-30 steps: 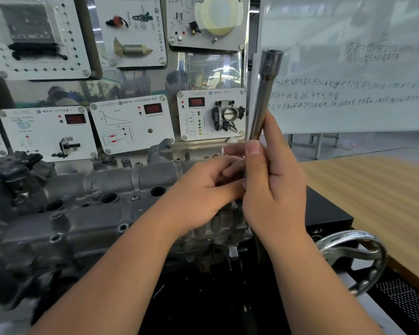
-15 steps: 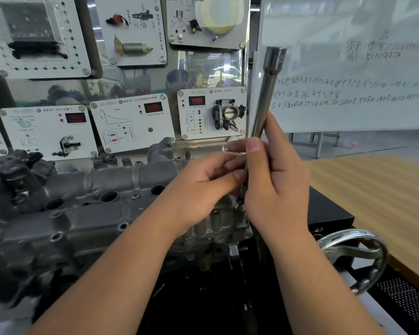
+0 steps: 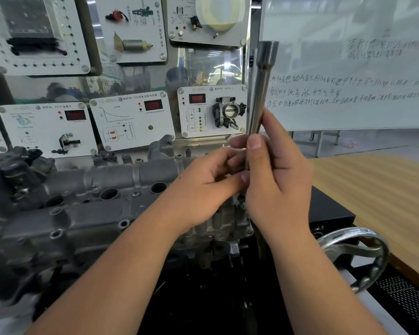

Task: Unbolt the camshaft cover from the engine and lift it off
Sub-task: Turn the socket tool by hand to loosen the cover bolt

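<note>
The grey cast camshaft cover [image 3: 90,201] lies across the engine on the left, with several round plug holes and bolt bosses along its top. A long steel socket wrench [image 3: 260,93] stands nearly upright over the cover's right end. My right hand [image 3: 276,184] grips its lower shaft, thumb laid along the front. My left hand [image 3: 203,189] meets it from the left, fingers curled and pinching the wrench's lower part. The tool's bottom tip is hidden behind both hands.
White demonstration panels [image 3: 131,122] with sensors and a throttle body [image 3: 229,112] hang behind the engine. A whiteboard [image 3: 348,68] stands at the back right. A chrome handwheel [image 3: 356,257] juts out at lower right beside a wooden table [image 3: 377,189].
The wrench and both hands have stayed over the cover's right end. The tool's top has tilted slightly and my left fingers have shifted along its lower shaft.
</note>
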A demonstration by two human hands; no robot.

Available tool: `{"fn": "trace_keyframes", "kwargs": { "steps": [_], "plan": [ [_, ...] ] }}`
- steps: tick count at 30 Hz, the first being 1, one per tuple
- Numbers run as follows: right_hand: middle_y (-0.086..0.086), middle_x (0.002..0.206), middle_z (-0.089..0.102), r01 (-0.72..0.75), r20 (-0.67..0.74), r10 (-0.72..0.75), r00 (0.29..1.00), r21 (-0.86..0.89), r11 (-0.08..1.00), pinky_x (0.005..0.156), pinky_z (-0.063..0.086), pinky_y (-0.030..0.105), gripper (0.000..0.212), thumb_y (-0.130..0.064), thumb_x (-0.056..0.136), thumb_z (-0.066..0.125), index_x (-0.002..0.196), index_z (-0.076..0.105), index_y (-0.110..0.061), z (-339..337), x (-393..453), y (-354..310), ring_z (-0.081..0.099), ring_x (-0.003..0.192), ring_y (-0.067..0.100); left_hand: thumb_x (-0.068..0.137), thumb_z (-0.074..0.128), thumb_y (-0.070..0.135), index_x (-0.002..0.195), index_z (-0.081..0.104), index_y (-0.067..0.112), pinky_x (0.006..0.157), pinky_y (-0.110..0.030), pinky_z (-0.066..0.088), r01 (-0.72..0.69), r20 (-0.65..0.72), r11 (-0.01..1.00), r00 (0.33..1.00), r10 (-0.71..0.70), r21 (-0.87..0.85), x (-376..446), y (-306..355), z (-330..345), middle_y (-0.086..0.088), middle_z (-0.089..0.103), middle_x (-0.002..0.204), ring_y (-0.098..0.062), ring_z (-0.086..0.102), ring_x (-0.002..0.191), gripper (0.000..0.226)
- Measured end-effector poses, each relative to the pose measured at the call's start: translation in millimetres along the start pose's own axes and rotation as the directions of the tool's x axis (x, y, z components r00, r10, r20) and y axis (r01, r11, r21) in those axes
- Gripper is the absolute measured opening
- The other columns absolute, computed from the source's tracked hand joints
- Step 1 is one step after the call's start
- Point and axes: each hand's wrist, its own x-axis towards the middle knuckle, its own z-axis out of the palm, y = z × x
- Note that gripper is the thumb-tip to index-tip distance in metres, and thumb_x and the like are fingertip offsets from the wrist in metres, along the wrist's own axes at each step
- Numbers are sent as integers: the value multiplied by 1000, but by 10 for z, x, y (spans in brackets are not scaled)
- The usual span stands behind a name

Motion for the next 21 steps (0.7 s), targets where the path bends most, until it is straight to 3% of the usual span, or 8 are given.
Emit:
{"fn": "trace_keyframes", "kwargs": {
  "steps": [3, 7, 10, 12, 14, 17, 21],
  "plan": [
    [-9, 96, 72, 7, 13, -7, 1000, 39, 999, 78, 59, 47, 47, -32, 102, 46, 148, 48, -23, 0, 7, 10, 69, 83, 15, 95, 63, 21, 123, 66, 24, 91, -27, 59, -1, 28, 999, 1000, 2, -35, -23, 15, -28, 5, 78, 109, -13, 74, 106, 28],
    [-8, 89, 69, 9, 33, -9, 999, -7, 1000, 71, 60, 44, 45, -35, 101, 53, 141, 55, -15, -13, 20, -6, 71, 79, 18, 85, 73, 36, 115, 67, 32, 90, -56, 59, -3, -53, 999, 999, 6, 51, -16, -7, -18, -2, 79, 97, -29, 76, 93, 31],
    [-8, 86, 70, 5, 25, -4, 1000, -30, 1000, 69, 59, 41, 38, -32, 104, 47, 134, 61, -14, -20, 22, 17, 71, 78, 17, 78, 76, 38, 107, 66, 30, 88, -61, 56, 2, -86, 999, 996, 1, 36, 3, -8, 16, -6, 77, 94, -38, 71, 86, 32],
    [-10, 90, 71, 5, 41, -4, 999, -34, 999, 70, 57, 34, 40, -32, 106, 43, 139, 58, -15, -11, 18, 33, 70, 80, 12, 78, 75, 39, 108, 67, 29, 87, -59, 57, 2, -81, 999, 997, 1, 41, 13, -5, 18, -1, 76, 93, -35, 68, 83, 32],
    [-14, 100, 73, 24, 35, -23, 999, -26, 999, 73, 56, 29, 41, -33, 106, 42, 145, 50, -25, -4, 11, 42, 70, 83, 9, 83, 72, 37, 110, 68, 30, 91, -54, 58, 15, -48, 999, 999, -13, 30, 15, 10, 13, -1, 76, 98, -33, 71, 95, 28],
    [-11, 104, 74, 68, 46, -69, 997, 31, 997, 77, 60, 38, 47, -32, 105, 45, 151, 40, -27, -5, 2, 33, 71, 86, 15, 89, 65, 25, 118, 67, 24, 101, -40, 57, 60, 39, 996, 998, -58, -60, 8, 46, -36, -4, 76, 108, -21, 72, 108, 29],
    [-12, 96, 69, 102, 45, -102, 994, -7, 995, 68, 59, 38, 47, -37, 101, 54, 144, 50, -18, -19, 4, 13, 70, 75, 18, 97, 67, 9, 125, 66, 14, 101, -39, 56, 55, 98, 998, 994, -51, -34, -2, 55, -103, -15, 74, 115, -26, 71, 112, 29]
  ]
}}
